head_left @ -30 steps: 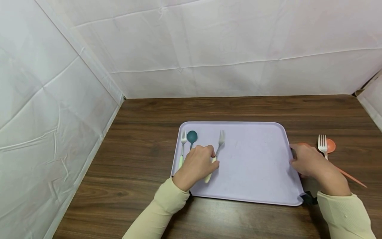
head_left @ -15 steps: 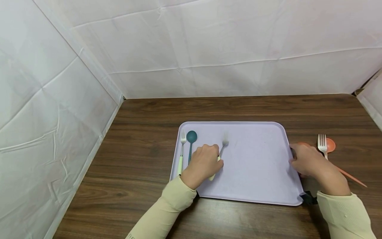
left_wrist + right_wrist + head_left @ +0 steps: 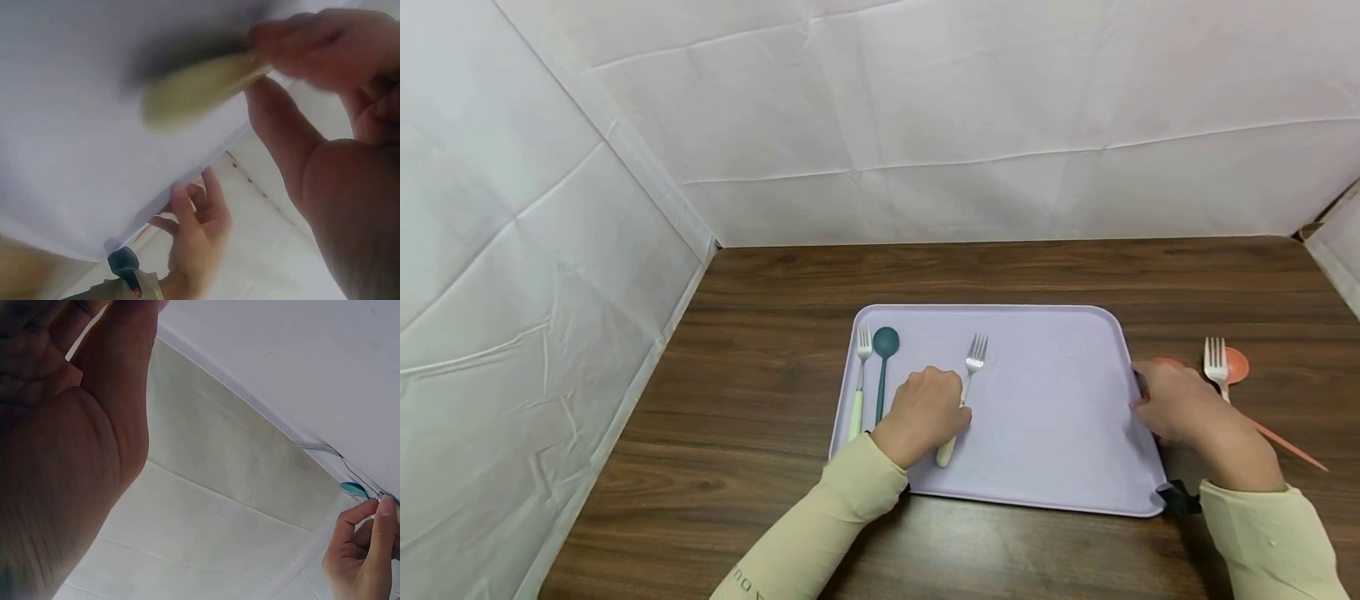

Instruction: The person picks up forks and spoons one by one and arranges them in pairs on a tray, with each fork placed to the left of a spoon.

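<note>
My left hand (image 3: 922, 408) pinches a fork (image 3: 976, 357) between thumb and fingers. Metal tines point away, and the pale yellow handle (image 3: 194, 94) sticks out below the fingers in the left wrist view. This fork is over the lilac tray (image 3: 1045, 433), tilted slightly right. On the tray's left side lie another fork (image 3: 861, 358) with a light green handle and a dark teal spoon (image 3: 886, 343), side by side. My right hand (image 3: 1176, 404) holds the tray's right rim, its thumb against the edge; some of its fingers are hidden in the head view.
Right of the tray, a fork (image 3: 1216, 360) lies over an orange spoon (image 3: 1236, 365), with an orange handle (image 3: 1285, 443) reaching toward the front right. More orange shows behind the right hand. White sheeting (image 3: 925, 125) walls the back and left of the dark wooden table (image 3: 760, 333).
My left hand has moved right across the tray with the fork, away from the teal spoon, whose handle shows more. The right hand has kept its place on the tray rim.
</note>
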`<state>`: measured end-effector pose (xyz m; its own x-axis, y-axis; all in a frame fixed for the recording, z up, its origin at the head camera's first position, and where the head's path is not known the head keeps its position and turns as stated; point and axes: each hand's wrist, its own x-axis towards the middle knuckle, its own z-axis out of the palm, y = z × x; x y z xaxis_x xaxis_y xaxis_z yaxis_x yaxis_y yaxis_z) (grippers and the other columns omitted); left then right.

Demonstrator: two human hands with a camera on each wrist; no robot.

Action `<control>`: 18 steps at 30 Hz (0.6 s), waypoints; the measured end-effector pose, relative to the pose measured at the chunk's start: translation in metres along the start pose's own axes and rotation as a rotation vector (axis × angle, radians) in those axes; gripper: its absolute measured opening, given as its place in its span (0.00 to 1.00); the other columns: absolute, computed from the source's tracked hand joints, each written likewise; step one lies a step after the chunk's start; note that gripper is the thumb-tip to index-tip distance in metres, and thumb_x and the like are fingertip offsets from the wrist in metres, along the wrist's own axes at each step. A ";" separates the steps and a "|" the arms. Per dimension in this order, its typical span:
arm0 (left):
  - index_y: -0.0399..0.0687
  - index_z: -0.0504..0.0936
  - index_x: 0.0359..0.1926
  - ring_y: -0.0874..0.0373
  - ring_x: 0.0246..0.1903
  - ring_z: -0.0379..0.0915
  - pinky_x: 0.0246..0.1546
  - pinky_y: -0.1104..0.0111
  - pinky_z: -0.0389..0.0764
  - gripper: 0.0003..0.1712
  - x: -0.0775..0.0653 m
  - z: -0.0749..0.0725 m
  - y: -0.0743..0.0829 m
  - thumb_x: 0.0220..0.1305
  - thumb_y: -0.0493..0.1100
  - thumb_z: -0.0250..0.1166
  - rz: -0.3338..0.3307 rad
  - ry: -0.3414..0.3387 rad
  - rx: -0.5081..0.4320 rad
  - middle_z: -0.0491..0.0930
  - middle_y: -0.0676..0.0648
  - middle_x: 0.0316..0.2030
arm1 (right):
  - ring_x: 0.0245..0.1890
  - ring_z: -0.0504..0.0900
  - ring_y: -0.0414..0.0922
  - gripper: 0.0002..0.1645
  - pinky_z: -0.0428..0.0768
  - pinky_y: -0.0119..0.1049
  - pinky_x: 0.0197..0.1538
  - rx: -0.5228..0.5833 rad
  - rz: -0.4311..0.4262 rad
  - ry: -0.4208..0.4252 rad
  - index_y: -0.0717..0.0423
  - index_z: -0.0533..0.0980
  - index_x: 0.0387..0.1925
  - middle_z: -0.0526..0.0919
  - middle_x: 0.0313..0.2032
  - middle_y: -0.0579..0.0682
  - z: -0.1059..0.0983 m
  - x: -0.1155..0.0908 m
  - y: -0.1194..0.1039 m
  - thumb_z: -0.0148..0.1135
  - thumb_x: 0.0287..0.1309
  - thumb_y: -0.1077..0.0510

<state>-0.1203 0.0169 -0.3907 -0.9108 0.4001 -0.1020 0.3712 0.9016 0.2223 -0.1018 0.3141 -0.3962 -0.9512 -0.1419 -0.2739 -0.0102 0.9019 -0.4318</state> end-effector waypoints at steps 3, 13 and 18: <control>0.49 0.73 0.16 0.58 0.16 0.67 0.13 0.68 0.67 0.18 -0.002 -0.003 -0.003 0.57 0.51 0.62 0.056 0.007 -0.004 0.71 0.50 0.15 | 0.11 0.74 0.42 0.34 0.73 0.37 0.17 0.002 -0.008 0.006 0.82 0.58 0.57 0.73 0.24 0.59 0.000 0.000 0.001 0.56 0.51 0.67; 0.54 0.75 0.56 0.53 0.50 0.70 0.31 0.65 0.76 0.29 -0.022 -0.015 -0.023 0.51 0.38 0.68 0.550 0.006 0.311 0.70 0.46 0.58 | 0.11 0.74 0.42 0.34 0.73 0.37 0.17 -0.001 -0.002 0.012 0.82 0.58 0.57 0.74 0.26 0.63 -0.001 -0.001 0.000 0.56 0.51 0.67; 0.50 0.77 0.49 0.54 0.54 0.69 0.33 0.62 0.77 0.19 -0.023 -0.008 -0.029 0.54 0.39 0.63 0.686 0.026 0.363 0.72 0.47 0.57 | 0.11 0.73 0.41 0.33 0.73 0.37 0.16 -0.002 0.000 0.019 0.81 0.60 0.56 0.74 0.29 0.65 0.000 -0.001 0.000 0.56 0.51 0.67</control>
<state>-0.1110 -0.0198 -0.3873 -0.4578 0.8885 -0.0324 0.8857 0.4525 -0.1042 -0.1004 0.3146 -0.3962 -0.9570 -0.1342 -0.2571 -0.0111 0.9028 -0.4300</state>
